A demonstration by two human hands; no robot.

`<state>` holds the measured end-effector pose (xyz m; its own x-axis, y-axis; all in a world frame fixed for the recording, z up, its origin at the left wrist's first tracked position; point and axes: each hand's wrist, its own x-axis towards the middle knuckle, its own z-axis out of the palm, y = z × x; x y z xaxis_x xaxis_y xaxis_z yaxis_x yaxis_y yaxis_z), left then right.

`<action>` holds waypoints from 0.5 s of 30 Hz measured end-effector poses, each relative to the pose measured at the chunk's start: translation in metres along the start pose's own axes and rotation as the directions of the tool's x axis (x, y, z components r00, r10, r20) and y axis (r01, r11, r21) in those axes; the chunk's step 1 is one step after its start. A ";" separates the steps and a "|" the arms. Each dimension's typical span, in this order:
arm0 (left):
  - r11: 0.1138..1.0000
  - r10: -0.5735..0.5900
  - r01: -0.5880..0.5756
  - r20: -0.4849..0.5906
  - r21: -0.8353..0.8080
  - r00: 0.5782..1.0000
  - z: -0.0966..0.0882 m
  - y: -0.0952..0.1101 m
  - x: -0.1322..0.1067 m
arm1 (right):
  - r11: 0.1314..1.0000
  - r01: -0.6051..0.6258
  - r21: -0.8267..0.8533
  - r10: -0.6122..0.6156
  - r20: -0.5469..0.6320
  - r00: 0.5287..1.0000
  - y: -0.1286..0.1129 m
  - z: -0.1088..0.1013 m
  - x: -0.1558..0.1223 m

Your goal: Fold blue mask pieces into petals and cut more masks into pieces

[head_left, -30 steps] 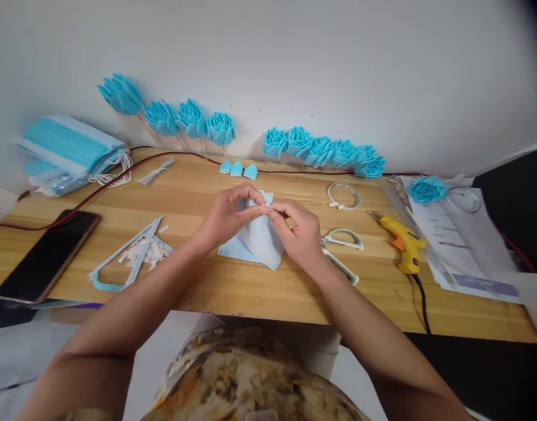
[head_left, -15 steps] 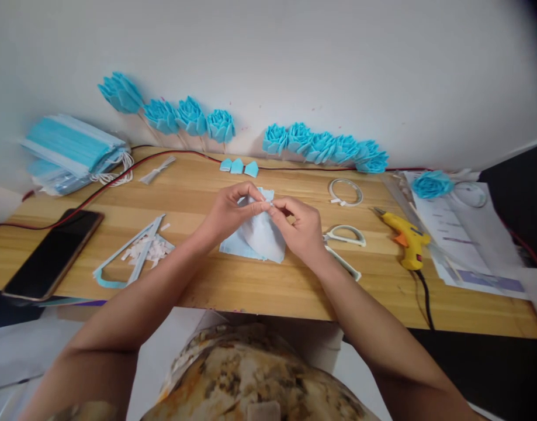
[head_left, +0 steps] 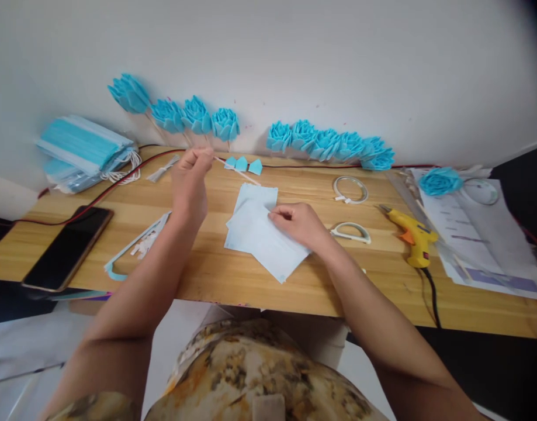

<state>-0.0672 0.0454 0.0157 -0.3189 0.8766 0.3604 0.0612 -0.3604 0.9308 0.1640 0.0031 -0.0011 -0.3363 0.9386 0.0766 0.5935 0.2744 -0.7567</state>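
Raised over the back of the wooden table, my left hand (head_left: 191,178) pinches one end of a thin white strip (head_left: 237,171), which slants down to the right. My right hand (head_left: 297,223) is closed on the edge of a pale blue mask fabric sheet (head_left: 277,251). That sheet overlaps other light blue pieces (head_left: 260,196) lying flat on the table. Three small blue cut petals (head_left: 242,164) lie behind the strip. Beside my right wrist are white-handled scissors (head_left: 351,232), partly covered by my arm.
Blue fabric flowers (head_left: 227,124) lean along the wall. A mask stack (head_left: 84,146), a phone (head_left: 69,248) and white scraps (head_left: 145,242) lie left. At right are a tape roll (head_left: 350,190), a yellow glue gun (head_left: 411,234) with cord, and papers (head_left: 474,222).
My hands have parted. The left has moved up and left, drawing the white strip away from the fabric; the right has come down with the sheet, which now lies spread toward the front right.
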 end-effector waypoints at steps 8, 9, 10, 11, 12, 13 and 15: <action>0.998 -0.027 0.038 0.247 -0.040 0.969 0.025 0.018 -0.032 | 0.965 0.145 0.217 -0.100 -0.205 0.974 -0.008 -0.012 -0.003; 0.998 -0.033 0.044 0.270 -0.037 0.962 0.026 0.020 -0.035 | 0.954 0.118 0.275 -0.073 -0.172 0.982 -0.010 -0.011 -0.004; 0.998 -0.040 0.052 0.288 -0.034 0.957 0.027 0.021 -0.037 | 0.946 0.091 0.312 -0.050 -0.135 0.990 -0.012 -0.010 -0.005; 0.998 -0.047 0.059 0.304 -0.030 0.952 0.028 0.022 -0.039 | 0.941 0.068 0.332 -0.034 -0.107 0.994 -0.013 -0.008 -0.005; 0.997 -0.055 0.068 0.316 -0.028 0.947 0.029 0.021 -0.040 | 0.940 0.054 0.338 -0.023 -0.094 0.995 -0.013 -0.007 -0.005; 0.996 -0.067 0.084 0.326 -0.037 0.943 0.029 0.020 -0.040 | 0.941 0.049 0.335 -0.019 -0.091 0.996 -0.014 -0.005 -0.006; 0.984 -0.117 0.156 0.348 -0.086 0.930 0.030 0.014 -0.041 | 0.946 0.064 0.318 -0.033 -0.101 0.994 -0.014 -0.004 -0.005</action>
<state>-0.0245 0.0137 0.0159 0.0252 0.9685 0.2478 -0.0704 -0.2455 0.9668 0.1604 -0.0048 0.0116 -0.2800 0.9453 0.1673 0.3074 0.2533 -0.9172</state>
